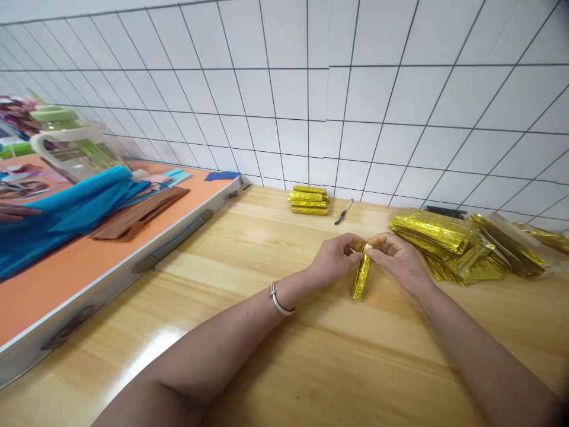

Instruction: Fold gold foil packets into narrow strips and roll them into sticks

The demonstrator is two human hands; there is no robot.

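Between my two hands is a narrow folded strip of shiny gold foil, its lower end pointing toward me just over the wooden table. My left hand pinches its upper end from the left side. From the right, the thumb and fingers of my right hand close on the same end. The fingertips partly cover the top of the strip. A large pile of flat gold foil strips lies just beyond my right hand. Farther back, near the wall, sits a small stack of folded gold foil bundles.
A pen lies near the tiled wall. At left, a raised orange board carries blue fabric, brown fabric and a clear jug with a green lid. Another person's hand rests on the blue fabric.
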